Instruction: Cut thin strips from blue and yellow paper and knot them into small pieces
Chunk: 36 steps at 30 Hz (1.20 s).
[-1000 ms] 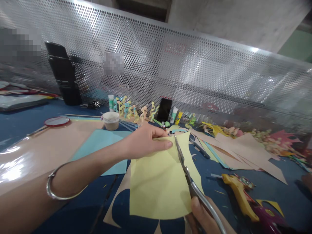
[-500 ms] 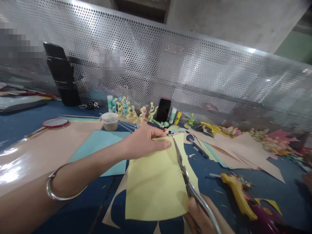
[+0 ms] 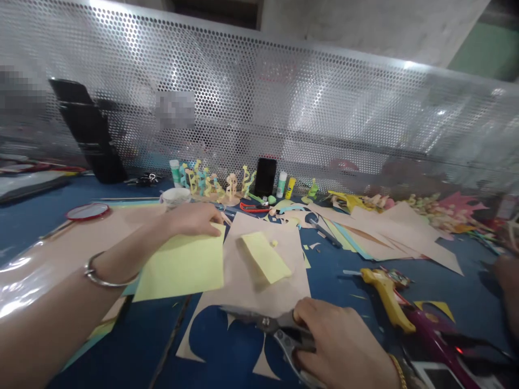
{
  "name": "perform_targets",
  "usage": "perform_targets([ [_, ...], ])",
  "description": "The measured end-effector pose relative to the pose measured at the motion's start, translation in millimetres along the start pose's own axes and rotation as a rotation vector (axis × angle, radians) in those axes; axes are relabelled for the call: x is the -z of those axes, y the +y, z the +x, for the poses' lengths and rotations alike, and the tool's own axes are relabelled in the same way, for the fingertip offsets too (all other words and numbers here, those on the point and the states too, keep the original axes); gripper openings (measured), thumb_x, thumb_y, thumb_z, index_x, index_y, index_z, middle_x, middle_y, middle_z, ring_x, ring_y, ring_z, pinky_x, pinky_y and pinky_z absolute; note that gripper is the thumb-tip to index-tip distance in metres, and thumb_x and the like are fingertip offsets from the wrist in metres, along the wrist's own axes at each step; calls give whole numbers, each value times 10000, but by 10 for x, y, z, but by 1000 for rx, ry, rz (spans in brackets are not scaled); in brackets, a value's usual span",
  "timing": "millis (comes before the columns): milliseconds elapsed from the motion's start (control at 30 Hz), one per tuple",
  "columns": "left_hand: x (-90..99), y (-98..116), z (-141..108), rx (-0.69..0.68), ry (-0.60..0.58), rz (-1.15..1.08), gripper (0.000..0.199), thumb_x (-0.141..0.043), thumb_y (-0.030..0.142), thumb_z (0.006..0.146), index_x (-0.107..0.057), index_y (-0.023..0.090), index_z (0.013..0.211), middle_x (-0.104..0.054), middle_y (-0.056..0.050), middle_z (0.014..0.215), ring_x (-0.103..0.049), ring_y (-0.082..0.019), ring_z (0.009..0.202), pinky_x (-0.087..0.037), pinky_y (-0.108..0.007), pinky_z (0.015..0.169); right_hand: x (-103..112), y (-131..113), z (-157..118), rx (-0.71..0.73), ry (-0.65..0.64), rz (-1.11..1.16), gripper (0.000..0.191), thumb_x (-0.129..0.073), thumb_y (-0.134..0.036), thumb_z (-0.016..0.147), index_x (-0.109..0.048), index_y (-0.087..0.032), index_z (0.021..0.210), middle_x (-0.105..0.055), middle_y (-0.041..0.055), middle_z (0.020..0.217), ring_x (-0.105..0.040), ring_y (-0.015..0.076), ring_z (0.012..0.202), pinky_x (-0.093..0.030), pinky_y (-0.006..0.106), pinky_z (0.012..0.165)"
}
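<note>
My left hand [image 3: 197,219] is closed on the upper edge of a yellow paper sheet [image 3: 186,267], which lies over a blue sheet at left of centre. In my right hand [image 3: 336,329] is a pair of scissors [image 3: 265,323], its blades pointing left, low over the table. Beyond the blades lies a pale peach sheet [image 3: 279,237] with curved cut-outs along its near end. A narrow yellow paper strip [image 3: 265,256] rests loose on that sheet, beside a tiny yellow scrap.
Small paper figures [image 3: 206,181], glue sticks [image 3: 281,185] and a phone [image 3: 265,177] stand along the perforated metal screen [image 3: 227,108]. To the right lie a yellow glue gun [image 3: 389,300] and stacked paper [image 3: 397,232]. Another person's hand [image 3: 506,281] shows at the right edge.
The yellow sheet has moved left with my left hand, and a cut strip now lies apart from it. My right hand has drawn the scissors away, nearer to me, with the blades turned left.
</note>
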State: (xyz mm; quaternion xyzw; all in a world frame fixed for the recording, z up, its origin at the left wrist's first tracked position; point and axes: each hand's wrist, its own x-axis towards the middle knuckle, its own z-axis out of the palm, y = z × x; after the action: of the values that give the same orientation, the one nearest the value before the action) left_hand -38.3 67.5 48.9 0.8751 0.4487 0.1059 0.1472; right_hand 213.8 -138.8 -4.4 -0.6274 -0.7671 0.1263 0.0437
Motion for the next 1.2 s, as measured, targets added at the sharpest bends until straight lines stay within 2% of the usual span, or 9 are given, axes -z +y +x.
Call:
perform_targets([
  [67,-113,66,-3,-34,5,75,464,-676,338,671,-663,201,1115,-642,-141,1197,-535,-394,1104,-377,-443,880,21,-20,-39,49,-22,-34,118,-597,-209,638,-571,-203,752,-659,7,764,-615,217,670,-286,277,525],
  [167,-325,314,20,-159,-62,117,703,-589,491,782,-344,287,1409,-339,-66,1500,-302,-329,1343,-255,-436,1047,121,39,-87,136,-80,0,156,-615,-224,661,-589,-214,814,-657,-4,807,-617,209,693,-348,286,557],
  [267,-552,502,148,-203,-147,131,720,-501,572,839,-286,229,1434,-326,-101,1501,-325,-306,1336,-289,-407,1061,302,210,-121,189,-79,1,167,-613,-209,729,-599,-224,895,-641,5,900,-613,225,833,-419,325,692],
  [367,-695,530,350,-132,-159,171,539,-575,426,864,-442,166,1317,-477,-150,1355,-481,-322,1192,-405,-508,961,450,461,-119,79,18,-124,151,-566,-192,802,-592,-197,950,-628,50,937,-602,254,885,-437,373,742],
  [567,-690,485,616,-66,-298,134,309,-566,297,897,-547,157,1172,-582,-84,1173,-609,-236,974,-524,-427,806,392,976,-42,-50,114,-297,80,-596,-230,811,-602,-188,878,-650,58,882,-644,271,836,-460,358,664],
  [767,-697,526,683,-16,-285,33,307,-570,298,895,-553,157,1167,-582,-81,1176,-607,-241,979,-523,-427,808,384,887,-57,30,159,-307,142,-611,-270,833,-615,-176,939,-641,76,916,-638,276,853,-476,386,692],
  [967,-431,674,325,-22,-147,-205,503,-591,336,859,-415,147,1290,-571,-149,1200,-624,-246,978,-524,-358,785,232,661,-7,250,148,-299,111,-576,-206,863,-619,-215,964,-603,44,992,-599,206,890,-497,335,748],
  [1100,-329,803,-116,-27,-168,-348,593,-582,389,824,-352,226,1346,-547,-142,1248,-619,-255,1023,-520,-315,756,146,766,43,176,186,-337,200,-471,-114,890,-632,-194,977,-583,94,999,-583,238,873,-500,350,666],
  [1200,-477,870,-356,-22,-203,-379,610,-627,366,779,-395,288,1337,-537,-93,1266,-574,-259,1078,-507,-317,778,177,722,65,132,204,-367,219,-440,-138,902,-623,-177,1017,-577,129,1034,-574,278,860,-488,359,582],
])
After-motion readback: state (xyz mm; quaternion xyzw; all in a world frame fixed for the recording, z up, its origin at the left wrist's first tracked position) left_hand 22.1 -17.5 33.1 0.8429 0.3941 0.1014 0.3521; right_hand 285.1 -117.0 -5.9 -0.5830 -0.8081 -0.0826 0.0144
